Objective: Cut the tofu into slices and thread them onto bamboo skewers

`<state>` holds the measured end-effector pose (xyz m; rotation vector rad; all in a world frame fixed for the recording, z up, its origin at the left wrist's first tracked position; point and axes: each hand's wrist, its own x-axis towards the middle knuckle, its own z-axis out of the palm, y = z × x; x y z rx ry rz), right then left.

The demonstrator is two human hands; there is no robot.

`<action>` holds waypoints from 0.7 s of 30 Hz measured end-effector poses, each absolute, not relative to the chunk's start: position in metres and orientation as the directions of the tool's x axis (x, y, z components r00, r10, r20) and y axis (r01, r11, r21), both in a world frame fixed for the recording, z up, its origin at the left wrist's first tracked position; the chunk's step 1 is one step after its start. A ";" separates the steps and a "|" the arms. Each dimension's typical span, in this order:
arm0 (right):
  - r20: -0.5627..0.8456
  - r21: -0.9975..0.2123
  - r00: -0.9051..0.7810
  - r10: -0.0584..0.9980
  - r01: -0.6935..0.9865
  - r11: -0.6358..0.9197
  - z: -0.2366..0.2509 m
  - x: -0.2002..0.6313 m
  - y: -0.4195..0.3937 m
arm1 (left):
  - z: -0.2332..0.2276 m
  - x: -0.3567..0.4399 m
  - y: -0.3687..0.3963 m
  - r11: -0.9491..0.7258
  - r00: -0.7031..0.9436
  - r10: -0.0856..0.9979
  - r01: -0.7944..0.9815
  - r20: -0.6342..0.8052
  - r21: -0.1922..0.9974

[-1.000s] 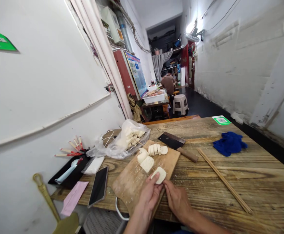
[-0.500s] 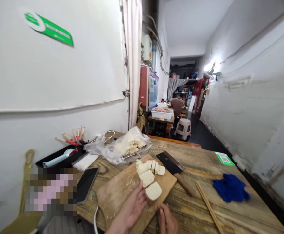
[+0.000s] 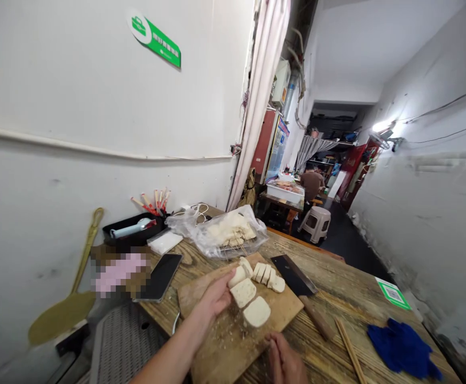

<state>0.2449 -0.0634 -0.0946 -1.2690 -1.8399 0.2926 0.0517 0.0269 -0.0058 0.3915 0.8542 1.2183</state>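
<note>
Pale, bread-like slices (image 3: 257,312) with rounded edges lie on a wooden cutting board (image 3: 216,352). Behind them, a row of thinner cut pieces (image 3: 262,272) sits toward the board's far side. My left hand (image 3: 216,297) reaches over the board, fingers stretched and apart, at the left edge of a rear piece (image 3: 237,277); any grip on it is not plain. Low at the board's near right edge, my right hand (image 3: 284,360) is closed with its fingers pressed together. What it holds, if anything, is hidden. A cleaver (image 3: 294,274) with a wooden handle lies right of the board.
A clear plastic bag (image 3: 233,232) of skewered pale pieces lies behind the board. Wooden sticks (image 3: 350,352) and a blue cloth (image 3: 403,346) rest to the right. A dark phone (image 3: 161,277) lies left. A person (image 3: 312,184) sits far back near a stool (image 3: 316,224).
My left hand has moved forward from beside the front slice to the rear pieces. My right hand stays closed near the board's edge. The view has swung left.
</note>
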 end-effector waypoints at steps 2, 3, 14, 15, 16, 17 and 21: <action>0.535 -0.594 -0.172 0.827 0.620 0.513 -0.079 0.251 -0.053 | -0.004 0.047 0.036 0.304 0.125 0.949 -0.594 -0.288 0.744; 0.541 -0.590 -0.192 0.819 0.606 0.533 -0.071 0.253 -0.047 | -0.003 0.043 0.043 0.246 0.092 0.968 -0.526 -0.234 0.814; 0.479 -0.544 -0.135 0.867 0.730 0.414 -0.021 0.197 0.052 | 0.014 -0.018 0.149 -0.099 -0.088 0.947 0.837 0.310 0.539; 0.472 -0.534 -0.132 0.872 0.744 0.402 -0.020 0.190 0.063 | 0.016 -0.020 0.154 -0.097 -0.068 0.948 0.868 0.310 0.487; 0.464 -0.526 -0.129 0.876 0.756 0.390 -0.019 0.184 0.073 | 0.018 -0.022 0.159 -0.095 -0.051 0.949 0.893 0.310 0.440; 0.455 -0.515 -0.125 0.881 0.771 0.375 -0.018 0.178 0.083 | 0.020 -0.023 0.164 -0.095 -0.037 0.950 0.912 0.310 0.399; 0.414 -0.453 -0.125 0.902 0.831 0.323 -0.013 0.158 0.109 | 0.033 -0.033 0.177 -0.100 -0.001 0.946 0.950 0.323 0.295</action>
